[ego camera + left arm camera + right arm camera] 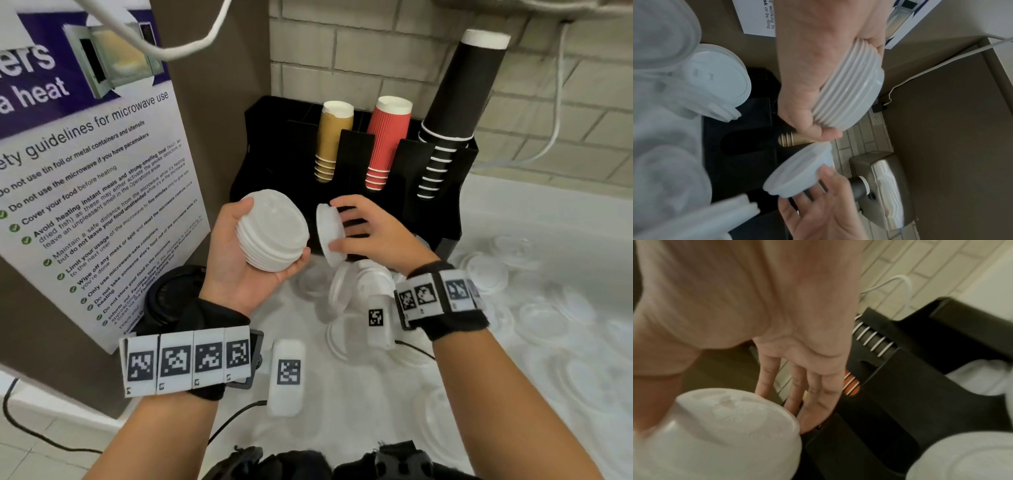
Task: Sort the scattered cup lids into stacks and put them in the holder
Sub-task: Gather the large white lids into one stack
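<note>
**Inspector A:** Head view. The left hand (239, 260) cups a stack of white lids (272, 231), thumb on its upper edge, fingers under it. The right hand (371, 233) pinches a single white lid (329, 233) on edge between thumb and fingers, just beside the stack and not touching it. Both are held above the bench (342, 411), in front of the black holder (435, 205).

**Inspector B:** And the loose lids?

**Inspector A:** More lids (486, 270) lie scattered on the white bench, right of the hands (several clear ones are hard to count). The holder carries tan cups (332, 137), red cups (387, 140) and black cups (455, 102).

**Inspector B:** Left wrist view?

**Inspector A:** The stack's ribbed rims sit in the palm; the single lid is apart, below.

**Inspector B:** Right wrist view?

**Inspector A:** Blurred. Fingers (822, 392) extended behind the lid.
</note>
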A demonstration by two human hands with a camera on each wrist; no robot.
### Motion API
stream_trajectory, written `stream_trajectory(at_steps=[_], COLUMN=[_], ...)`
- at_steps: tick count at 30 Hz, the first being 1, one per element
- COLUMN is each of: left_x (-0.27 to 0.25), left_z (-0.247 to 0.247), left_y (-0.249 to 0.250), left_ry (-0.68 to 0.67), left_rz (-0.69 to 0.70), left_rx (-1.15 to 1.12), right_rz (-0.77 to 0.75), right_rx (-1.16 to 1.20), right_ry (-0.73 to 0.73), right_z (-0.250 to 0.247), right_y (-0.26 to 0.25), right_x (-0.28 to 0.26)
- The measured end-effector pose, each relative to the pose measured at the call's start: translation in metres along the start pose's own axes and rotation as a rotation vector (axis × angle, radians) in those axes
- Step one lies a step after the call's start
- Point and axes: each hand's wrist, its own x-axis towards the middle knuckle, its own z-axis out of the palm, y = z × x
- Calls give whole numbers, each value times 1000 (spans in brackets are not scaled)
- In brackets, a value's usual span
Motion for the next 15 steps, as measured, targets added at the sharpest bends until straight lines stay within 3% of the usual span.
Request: stream_trajectory(at_steps=[7,15], left_x=[3,6], left_z=[4,8], left_y=[-17,-34], left_ry=[45,-24], left_rz=[-55,-50], left_rx=[75,212], right_rz=[-97,-187], right_rx=[242,155], right_ry=[68,122], right_z=[-3,18], right_y=[-4,-17], right_x=[-45,-48])
